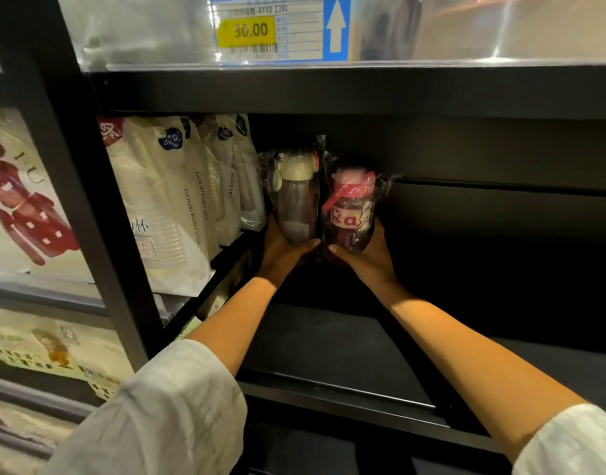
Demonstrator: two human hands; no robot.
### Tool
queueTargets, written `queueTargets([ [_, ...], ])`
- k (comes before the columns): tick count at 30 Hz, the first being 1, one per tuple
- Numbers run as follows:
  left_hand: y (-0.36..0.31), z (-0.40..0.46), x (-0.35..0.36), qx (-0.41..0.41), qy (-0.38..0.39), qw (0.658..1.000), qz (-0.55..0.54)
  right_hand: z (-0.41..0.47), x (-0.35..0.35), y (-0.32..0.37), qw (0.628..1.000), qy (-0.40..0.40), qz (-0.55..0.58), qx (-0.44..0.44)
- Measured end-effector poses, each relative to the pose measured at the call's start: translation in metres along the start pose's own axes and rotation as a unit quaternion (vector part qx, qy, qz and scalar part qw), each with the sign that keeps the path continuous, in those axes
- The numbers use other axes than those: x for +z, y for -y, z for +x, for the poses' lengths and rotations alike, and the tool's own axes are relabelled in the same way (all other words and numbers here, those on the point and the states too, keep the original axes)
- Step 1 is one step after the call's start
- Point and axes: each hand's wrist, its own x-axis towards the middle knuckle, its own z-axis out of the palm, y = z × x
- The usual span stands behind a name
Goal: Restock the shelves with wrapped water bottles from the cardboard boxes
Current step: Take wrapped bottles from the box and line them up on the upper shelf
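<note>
The fingers of the left hand point(283, 250) and the right hand point(367, 252) go behind the two wrapped bottles, so only the thumbs and the backs of the hands show. The bottom of the cream-lid bottle point(294, 197) and the bottom of the pink-lid bottle point(351, 214) sit in deep shadow, so it is hard to tell if they rest on the dark shelf point(329, 341) or are held up. The small print on the price tag point(277, 29) is too blurry to read, the word on the pink label is cut short after "Ra", and the sleeves run off the bottom edge.
</note>
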Motion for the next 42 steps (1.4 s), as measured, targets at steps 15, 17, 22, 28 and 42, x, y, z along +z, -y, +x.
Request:
queueTargets([
  [15, -0.073, -0.171, -0.055, 0.039, 0.126, 0.841, 0.525, -0.141, -0.029, 0.092, 0.871, 0.216, -0.442, 0.012],
  [17, -0.082, -0.21, -0.07, 0.06, 0.108, 0.819, 0.56, -0.168, -0.027, 0.105, 0.864, 0.243, -0.44, -0.035],
  [22, -0.08, -0.322, -0.108, 0.087, 0.021, 0.802, 0.591, -0.244, -0.022, 0.114, 0.854, 0.27, -0.419, -0.149],
  [28, -0.04, -0.459, -0.168, 0.002, -0.023, 0.796, 0.605, -0.358, 0.015, 0.106, 0.83, 0.3, -0.37, -0.289],
  [42, 0.109, -0.723, -0.28, -0.359, -0.045, 0.765, 0.533, -0.597, 0.164, 0.008, 0.683, 0.623, -0.332, -0.187],
])
